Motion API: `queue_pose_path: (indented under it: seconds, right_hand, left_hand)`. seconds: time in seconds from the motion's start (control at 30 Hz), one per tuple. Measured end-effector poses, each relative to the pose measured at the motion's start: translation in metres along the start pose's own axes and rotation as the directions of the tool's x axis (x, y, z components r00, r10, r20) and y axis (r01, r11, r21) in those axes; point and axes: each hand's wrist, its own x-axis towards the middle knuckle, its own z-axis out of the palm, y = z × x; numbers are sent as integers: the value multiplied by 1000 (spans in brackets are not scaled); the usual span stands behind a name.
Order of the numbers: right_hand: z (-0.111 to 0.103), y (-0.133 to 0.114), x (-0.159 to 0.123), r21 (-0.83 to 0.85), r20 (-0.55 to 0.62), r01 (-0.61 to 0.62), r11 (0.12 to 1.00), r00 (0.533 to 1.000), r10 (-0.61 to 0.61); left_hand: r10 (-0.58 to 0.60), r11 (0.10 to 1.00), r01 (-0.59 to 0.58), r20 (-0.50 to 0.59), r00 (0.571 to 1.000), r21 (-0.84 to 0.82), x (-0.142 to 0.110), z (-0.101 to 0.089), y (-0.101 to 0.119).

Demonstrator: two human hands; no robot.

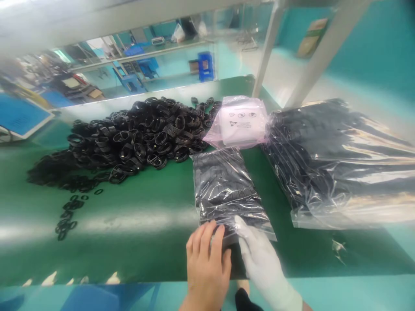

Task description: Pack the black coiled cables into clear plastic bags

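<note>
A clear plastic bag (227, 181) packed with rows of black ring-shaped parts lies flat on the green tabletop in front of me. My left hand (207, 259), bare, rests on the bag's near edge with its fingers stretched forward and slightly spread. Beside it, my right hand (261, 255) wears a white glove and lays its extended fingers on the near right part of the bag. Neither hand is visibly closed around anything; the undersides of both are hidden.
A large heap of black rings (145, 134) spreads over the back left, with several loose rings (68, 216) nearer. Behind the bag sits a pink printed plastic bag (241, 123) around a white block. Large filled clear bags (324, 160) lie at right. Metal posts (267, 47) rise behind.
</note>
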Motion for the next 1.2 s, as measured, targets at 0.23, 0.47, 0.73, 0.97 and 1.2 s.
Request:
queue_pose_path:
  seconds: [0.23, 0.47, 0.73, 0.97, 1.2]
  right_hand:
    - [-16, 9, 17, -114, -19, 169, 979, 985, -172]
    - [-29, 20, 36, -212, 136, 272, 939, 959, -247]
    - [-44, 7, 63, -320, 403, 197, 927, 913, -55]
    - [-39, 13, 62, -324, 375, 239, 915, 921, -108]
    - [-39, 16, 64, -307, 395, 257, 916, 910, -123]
  left_hand:
    - [197, 977, -200, 43, 979, 72, -32, 32, 28]
    - [91, 983, -97, 43, 995, 157, -14, 51, 21]
    - [-35, 983, -5, 212, 977, 184, 22, 53, 19]
    - [-18, 998, 9, 137, 990, 65, 15, 59, 12]
    - [4, 1000, -6, 116, 993, 23, 12, 61, 6]
